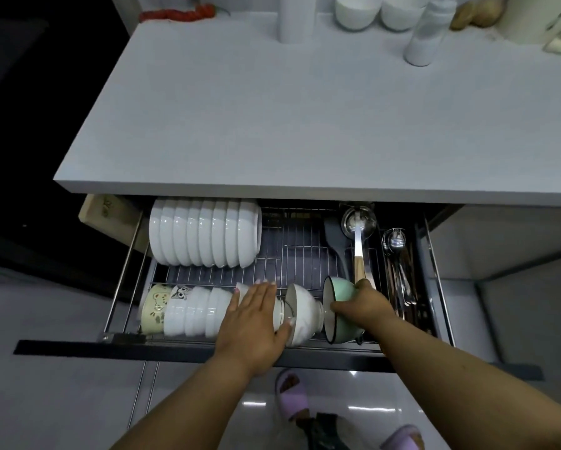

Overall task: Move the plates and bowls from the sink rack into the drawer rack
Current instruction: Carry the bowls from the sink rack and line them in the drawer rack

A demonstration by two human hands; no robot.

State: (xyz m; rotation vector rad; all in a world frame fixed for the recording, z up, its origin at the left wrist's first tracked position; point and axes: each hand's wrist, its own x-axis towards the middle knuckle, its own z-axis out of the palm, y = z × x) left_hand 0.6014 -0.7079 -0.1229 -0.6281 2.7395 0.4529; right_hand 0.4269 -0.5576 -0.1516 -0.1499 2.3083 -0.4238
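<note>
The drawer rack [292, 248] is pulled out below the counter. A row of white bowls [204, 235] stands on edge at its back left. Along the front, several bowls lie on their sides: a cream patterned bowl [154, 308], white bowls [194, 311], then a white bowl with a dark rim line [305, 315]. My left hand [256, 316] lies flat with fingers spread over the front row's white bowls. My right hand [360, 303] grips a mint green bowl [340, 293] at the row's right end, next to the white rimmed bowl. The sink rack is out of view.
A black spatula [336, 245], a steel ladle [357, 222] and a cutlery compartment [399, 271] fill the drawer's right side. On the counter [272, 118] stand two white bowls [357, 11], a bottle [426, 34] and a white cylinder [293, 17]. My slippered feet [292, 394] are below the drawer front.
</note>
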